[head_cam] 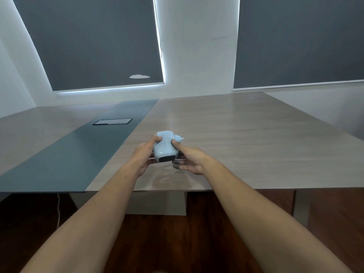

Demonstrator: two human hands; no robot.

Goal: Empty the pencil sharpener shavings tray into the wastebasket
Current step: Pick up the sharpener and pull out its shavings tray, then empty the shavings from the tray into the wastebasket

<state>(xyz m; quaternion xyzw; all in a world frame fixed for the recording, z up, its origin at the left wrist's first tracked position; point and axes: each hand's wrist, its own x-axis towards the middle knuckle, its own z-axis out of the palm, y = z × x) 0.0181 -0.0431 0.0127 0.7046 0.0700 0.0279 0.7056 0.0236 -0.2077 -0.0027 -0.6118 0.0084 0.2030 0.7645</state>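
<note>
1. A person is reaching both bare arms forward over the near edge of a wide wood-grain worktop [246, 138].
2. A pale blue pencil sharpener [165, 146] is sitting between the two hands, over the worktop near its front edge; whether it is resting on the surface or lifted just off it, I cannot tell.
3. The left hand [142, 156] is wrapping the sharpener's left side, thumb lying up along the body, fingers curled underneath.
4. The right hand [189, 159] is gripping the right side, thumb pressing on top, fingers curling below with darkened tips.
5. A dark window [165, 159] on the sharpener's near end is facing the person.
6. A small knob is sticking out at its far right.
7. A blue-grey strip [82, 154] is running along the worktop to the left, with a small rectangular hatch [112, 121] set into it.
</note>
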